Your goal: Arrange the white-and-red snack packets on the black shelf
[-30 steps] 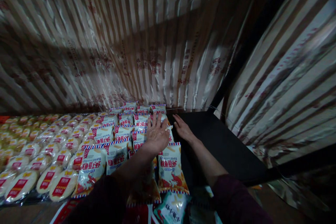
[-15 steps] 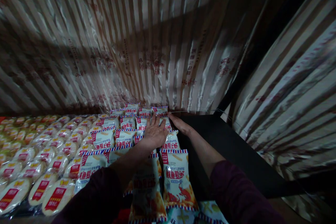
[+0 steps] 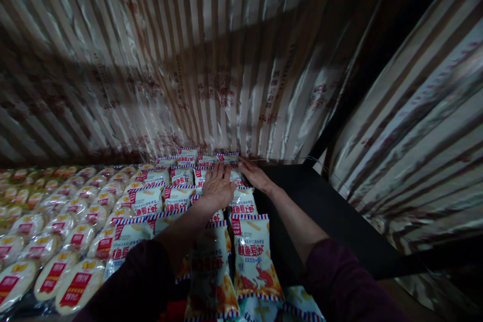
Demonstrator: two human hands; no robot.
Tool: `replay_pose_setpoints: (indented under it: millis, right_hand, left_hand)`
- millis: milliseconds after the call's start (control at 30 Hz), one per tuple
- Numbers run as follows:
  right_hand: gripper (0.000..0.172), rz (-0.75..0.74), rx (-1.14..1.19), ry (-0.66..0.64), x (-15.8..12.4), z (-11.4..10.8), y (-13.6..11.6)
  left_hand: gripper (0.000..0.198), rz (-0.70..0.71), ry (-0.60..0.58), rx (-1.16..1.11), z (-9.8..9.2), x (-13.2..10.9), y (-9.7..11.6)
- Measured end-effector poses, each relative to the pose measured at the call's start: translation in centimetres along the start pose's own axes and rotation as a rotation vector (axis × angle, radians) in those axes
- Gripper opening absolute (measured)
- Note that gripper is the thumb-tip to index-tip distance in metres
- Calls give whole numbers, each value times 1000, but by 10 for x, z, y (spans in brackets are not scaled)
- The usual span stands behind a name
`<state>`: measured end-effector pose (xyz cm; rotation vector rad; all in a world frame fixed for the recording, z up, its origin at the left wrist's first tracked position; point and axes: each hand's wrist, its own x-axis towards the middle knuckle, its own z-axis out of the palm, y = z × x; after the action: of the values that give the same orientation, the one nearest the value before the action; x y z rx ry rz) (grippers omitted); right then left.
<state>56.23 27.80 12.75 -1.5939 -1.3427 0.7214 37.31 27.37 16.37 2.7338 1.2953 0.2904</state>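
Note:
Rows of snack bags [image 3: 255, 256] with red and blue striped edges lie on a black shelf [image 3: 320, 211]. My left hand [image 3: 218, 187] rests flat over bags in the back rows, fingers stretched toward the rear. Along the right side of those bags, my right hand [image 3: 257, 177] lies with its fingers extended, the tips by the rearmost bag [image 3: 227, 158]. Neither hand grips anything. My left forearm hides part of the middle rows, and a shaded bag [image 3: 211, 271] lies below it.
To the left are rows of round wrapped crackers [image 3: 81, 284] with red labels, and smaller yellowish packs [image 3: 33, 181] farther left. Striped sheeting [image 3: 226, 60] hangs behind the shelf. A dark post [image 3: 347, 95] stands at the back right corner. Pale green bags [image 3: 302, 302] lie at the front.
My left hand has shifted slightly left over the bags. My right hand has moved a little left, with its fingers now closer to the back bags. The view has shifted slightly.

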Motion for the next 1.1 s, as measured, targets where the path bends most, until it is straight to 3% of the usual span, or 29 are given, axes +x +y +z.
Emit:
replay_pose_setpoints:
  millis: [167, 467, 633, 767, 933, 1100]
  right_hand:
    - [66, -56, -98, -68, -15, -3, -5]
    - [66, -74, -152, -149, -18, 16, -8]
    - [69, -50, -132, -108, -18, 18, -10]
    - [70, -43, -113, 1, -29, 11, -19]
    - [58, -213, -155, 152, -66, 4, -39]
    - [57, -305, -586, 226, -117, 9, -50]
  left_hand:
    - [59, -20, 1, 46, -3, 2, -9]
    - [56, -26, 1, 33, 4, 2, -18]
    - [56, -13, 53, 30, 3, -1, -20]
    - [54, -47, 75, 9, -12, -10, -22]
    - [56, -13, 211, -8, -29, -53, -20]
    - [57, 57, 377, -18, -19, -128, -9]
